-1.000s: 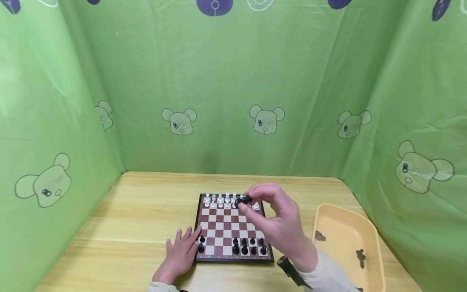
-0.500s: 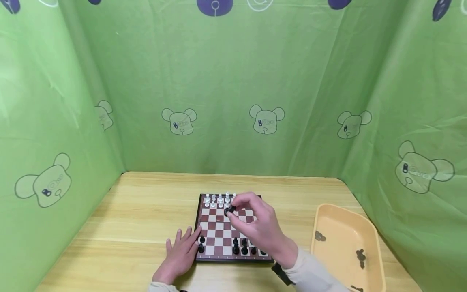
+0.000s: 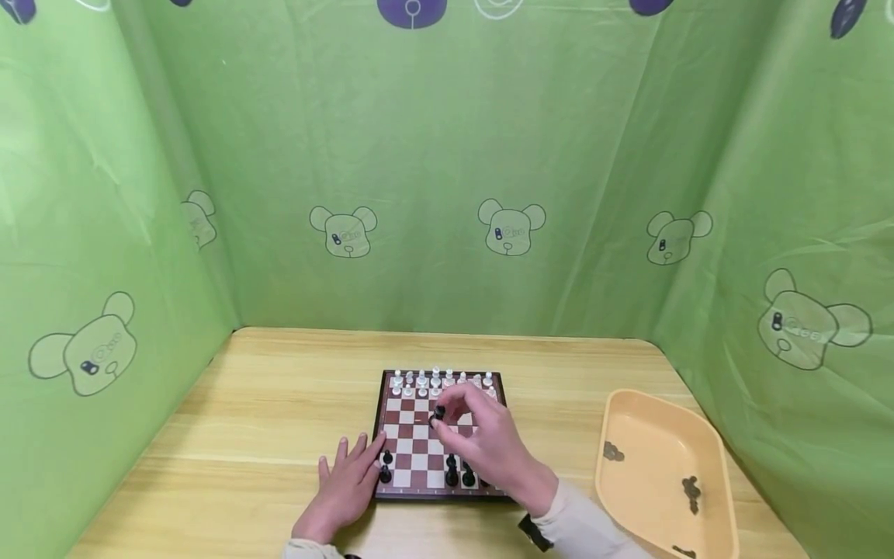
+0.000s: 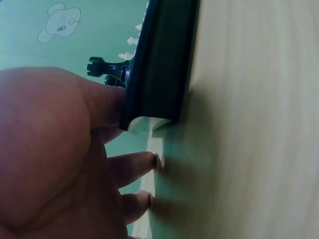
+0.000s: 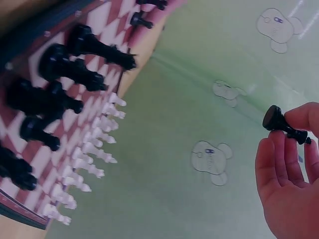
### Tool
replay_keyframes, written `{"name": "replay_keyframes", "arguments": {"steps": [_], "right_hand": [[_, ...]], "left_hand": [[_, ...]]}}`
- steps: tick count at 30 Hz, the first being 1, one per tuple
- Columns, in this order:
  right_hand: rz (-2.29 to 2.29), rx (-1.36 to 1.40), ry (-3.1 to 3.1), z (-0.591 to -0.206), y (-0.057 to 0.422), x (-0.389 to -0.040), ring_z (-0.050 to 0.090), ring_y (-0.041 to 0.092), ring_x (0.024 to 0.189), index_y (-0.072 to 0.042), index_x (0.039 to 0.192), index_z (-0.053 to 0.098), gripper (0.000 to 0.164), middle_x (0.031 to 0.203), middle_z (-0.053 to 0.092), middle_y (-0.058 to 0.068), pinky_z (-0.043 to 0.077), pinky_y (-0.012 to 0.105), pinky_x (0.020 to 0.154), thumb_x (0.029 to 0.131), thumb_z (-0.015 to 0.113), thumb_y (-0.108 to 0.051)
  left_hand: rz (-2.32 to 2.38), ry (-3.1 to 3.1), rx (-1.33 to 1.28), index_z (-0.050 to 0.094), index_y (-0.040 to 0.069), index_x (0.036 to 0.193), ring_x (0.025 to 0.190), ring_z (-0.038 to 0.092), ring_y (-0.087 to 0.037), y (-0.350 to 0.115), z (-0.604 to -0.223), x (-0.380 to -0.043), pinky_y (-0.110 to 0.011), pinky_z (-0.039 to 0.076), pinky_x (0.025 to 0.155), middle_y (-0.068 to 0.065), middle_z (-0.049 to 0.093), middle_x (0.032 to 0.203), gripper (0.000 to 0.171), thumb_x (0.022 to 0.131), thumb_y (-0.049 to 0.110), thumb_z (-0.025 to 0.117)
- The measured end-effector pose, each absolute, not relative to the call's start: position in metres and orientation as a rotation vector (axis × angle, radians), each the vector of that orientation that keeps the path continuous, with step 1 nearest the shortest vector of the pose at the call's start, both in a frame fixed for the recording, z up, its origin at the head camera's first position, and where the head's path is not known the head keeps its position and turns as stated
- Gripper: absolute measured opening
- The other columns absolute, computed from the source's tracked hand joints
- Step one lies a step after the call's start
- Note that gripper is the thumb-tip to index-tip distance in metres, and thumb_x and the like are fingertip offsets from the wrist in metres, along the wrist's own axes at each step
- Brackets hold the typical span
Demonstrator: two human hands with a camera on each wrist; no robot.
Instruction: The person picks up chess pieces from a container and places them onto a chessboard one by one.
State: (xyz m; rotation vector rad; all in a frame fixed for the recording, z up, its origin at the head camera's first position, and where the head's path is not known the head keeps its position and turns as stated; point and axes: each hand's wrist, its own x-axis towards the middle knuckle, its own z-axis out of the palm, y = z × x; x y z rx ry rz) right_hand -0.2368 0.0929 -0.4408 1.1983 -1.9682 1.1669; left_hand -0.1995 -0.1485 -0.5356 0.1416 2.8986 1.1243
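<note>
In the head view, my right hand (image 3: 485, 442) pinches a black chess piece (image 3: 438, 414) between thumb and fingers above the middle of the chessboard (image 3: 419, 435). The right wrist view shows this piece (image 5: 285, 124) tilted, its round base away from the palm and its narrow knobbed top among the fingers. My left hand (image 3: 344, 485) lies spread on the table, its forefinger at the board's left edge. Close by that hand stand a black rook (image 4: 107, 67) and a black pawn (image 4: 113, 80). White pieces (image 3: 422, 380) line the board's far side; my right hand hides some black ones.
To the right stands a yellow-orange tray (image 3: 729, 485) with several small dark pieces (image 3: 691, 494) lying in it. A black king (image 3: 452, 470) and other black pieces stand on the board's near right. Green cloth walls (image 3: 447, 295) enclose the wooden table (image 3: 265, 404) at the back and sides.
My right hand has moved left and a little nearer with the black chess piece, which has turned from nearly level to more upright. My left hand has stayed in place.
</note>
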Motion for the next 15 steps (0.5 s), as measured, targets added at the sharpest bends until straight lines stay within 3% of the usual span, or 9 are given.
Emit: {"name": "replay_keyframes", "arguments": {"steps": [15], "right_hand": [[1.151, 1.185, -2.295, -0.480, 0.090, -0.230, 0.066, 0.013, 0.094, -0.005, 0.115, 0.062, 0.033, 0.108, 0.068, 0.002, 0.061, 0.027, 0.082, 0.086, 0.075, 0.005]], "left_hand": [[1.135, 2.910, 0.154, 0.047, 0.017, 0.156, 0.151, 0.012, -0.059, -0.149, -0.535, -0.199, -0.080, -0.005, 0.113, -0.028, 0.034, 0.161, 0.047, 0.110, 0.024, 0.045]]}}
